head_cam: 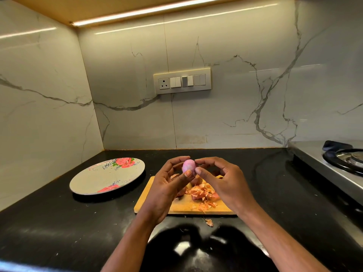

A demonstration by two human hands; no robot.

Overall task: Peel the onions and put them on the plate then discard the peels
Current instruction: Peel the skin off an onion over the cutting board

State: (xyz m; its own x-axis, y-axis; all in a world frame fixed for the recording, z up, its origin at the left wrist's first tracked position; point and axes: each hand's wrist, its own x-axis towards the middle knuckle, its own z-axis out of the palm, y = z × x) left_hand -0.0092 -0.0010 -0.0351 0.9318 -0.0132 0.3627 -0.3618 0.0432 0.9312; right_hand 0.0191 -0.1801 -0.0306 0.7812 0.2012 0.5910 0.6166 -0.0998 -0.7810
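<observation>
Peeled onion (188, 167), pale pink, was up in the air over the far edge of the cutting board (182, 205), held between both hands. My left hand (167, 190) had it pinched, thumb on the near side & fingers curled round the back/top, so that grip was clamped on the onion. Right hand (223, 180) had thumb & forefinger tips closed on the onion's right side, other fingers loosely curled; grip clamped there too. Under the hands, a heap of orange-brown peels (204, 195) lay on the board's middle/right part, w/ a couple more unpeeled onions partly hidden behind the left hand, count unclear. One stray peel scrap (209, 222) sat on the black tabletop (59, 228) just off the board's near edge. Floral plate (107, 176) lay left of the board, toward the tabletop's far-left corner, nothing on it. Stove (341, 160) sat at the tabletop's right edge. Switch panel (182, 81) on the marble back wall.
</observation>
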